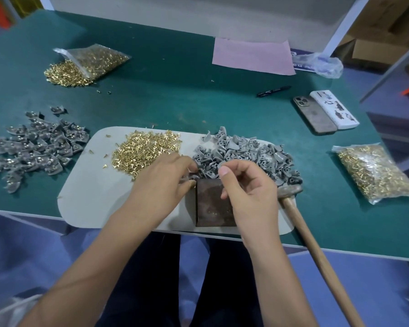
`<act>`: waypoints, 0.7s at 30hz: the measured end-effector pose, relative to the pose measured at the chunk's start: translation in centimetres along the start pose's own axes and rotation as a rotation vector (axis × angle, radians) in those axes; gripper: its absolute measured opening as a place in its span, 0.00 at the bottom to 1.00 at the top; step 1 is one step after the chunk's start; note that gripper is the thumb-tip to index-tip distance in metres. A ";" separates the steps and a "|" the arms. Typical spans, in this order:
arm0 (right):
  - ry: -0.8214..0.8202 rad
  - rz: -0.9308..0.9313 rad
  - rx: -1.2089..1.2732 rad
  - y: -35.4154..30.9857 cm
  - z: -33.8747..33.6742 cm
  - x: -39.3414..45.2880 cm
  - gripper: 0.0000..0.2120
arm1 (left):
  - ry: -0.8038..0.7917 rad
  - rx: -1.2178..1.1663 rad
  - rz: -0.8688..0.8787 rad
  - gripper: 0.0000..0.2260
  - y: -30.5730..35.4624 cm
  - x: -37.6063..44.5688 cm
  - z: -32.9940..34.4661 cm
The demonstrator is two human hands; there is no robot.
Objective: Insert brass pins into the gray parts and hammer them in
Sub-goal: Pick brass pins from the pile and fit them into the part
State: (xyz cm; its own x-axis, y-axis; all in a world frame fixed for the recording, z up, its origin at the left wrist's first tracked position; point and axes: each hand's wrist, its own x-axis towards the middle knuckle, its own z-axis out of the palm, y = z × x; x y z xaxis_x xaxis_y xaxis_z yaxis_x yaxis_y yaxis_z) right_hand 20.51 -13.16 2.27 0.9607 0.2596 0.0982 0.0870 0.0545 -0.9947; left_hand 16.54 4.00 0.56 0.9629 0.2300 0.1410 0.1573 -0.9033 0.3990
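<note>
The person sat at the near edge of a green worktop (pixel 175 67), both hands over a pale board (pixel 85 197) that lay along that edge. The left hand (pixel 161 182) reached toward the near side of the gray parts (pixel 246 152) heaped on the board's right half; its fingers were curled at a part there, though whether they pinched it could not be told. The right hand (pixel 248 192) was raised just above a dark block (pixel 213 204) at the board's near edge, thumb and forefinger pinching something small and gray, seemingly one part. Loose brass pins (pixel 144 149) were piled mid-board, just left of the parts. The hammer (pixel 291 192) lay untouched at the board's right near corner, its handle hanging off the worktop edge. Finished-looking parts (pixel 33 147) lay near the left edge. The step in hand seemed to be the picking and seating of a part, before pinning. The next move likely called for a pin set upright in the part's hole on the block, then the right hand freed for the hammer.
</note>
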 end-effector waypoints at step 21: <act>0.001 0.061 0.053 -0.6 -0.7 0.1 0.04 | 0.055 -0.663 -0.021 0.09 2.8 -2.2 -1.6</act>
State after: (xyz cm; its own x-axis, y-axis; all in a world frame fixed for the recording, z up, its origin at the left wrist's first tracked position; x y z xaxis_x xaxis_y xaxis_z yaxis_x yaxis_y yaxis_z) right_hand 20.73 -13.80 2.84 0.9640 0.2634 0.0374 0.0142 0.0892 -0.9959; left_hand 14.48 1.55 2.85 0.9457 0.2792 0.1662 -0.0092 -0.4884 0.8726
